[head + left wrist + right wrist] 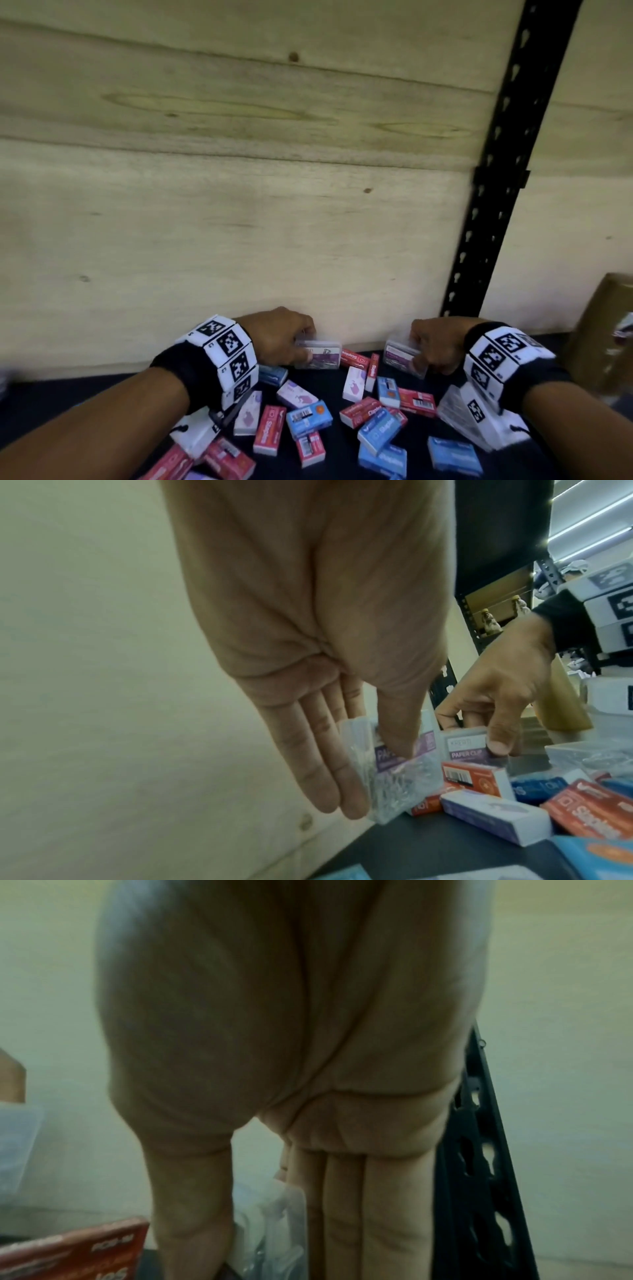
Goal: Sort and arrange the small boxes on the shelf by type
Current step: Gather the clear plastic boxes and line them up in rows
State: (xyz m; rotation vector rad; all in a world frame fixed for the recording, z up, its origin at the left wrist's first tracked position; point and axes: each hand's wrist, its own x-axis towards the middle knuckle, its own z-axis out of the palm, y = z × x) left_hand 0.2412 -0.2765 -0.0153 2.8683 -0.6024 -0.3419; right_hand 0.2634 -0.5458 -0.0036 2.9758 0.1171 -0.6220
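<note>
I've got both forearms reaching in from six o'clock toward the plywood back panel (239, 205) at twelve. My left hand (281, 337) is palm-down, thumb and fingers pinching a clear paper clip box (318, 353); the left wrist view shows the thumb on its purple label and the fingers (308, 764) behind it. That box stands on a long edge, long axis running nine to three, right up against the panel. My right hand (433, 346) mirrors it at about two o'clock of the pile, gripping a second paper clip box (404, 358) between thumb and fingers, long axis tipped slightly toward four o'clock, label facing me. The right wrist view is dim; I only make out straight fingers (342, 1204) behind clear plastic. Between the two boxes lies a red staples box (352, 356), flat. Toward six o'clock the dark shelf (102, 404) is littered with red, blue and white-purple boxes at all angles. Open room sits at nine o'clock along the panel; the black upright (496, 205) closes off three o'clock
</note>
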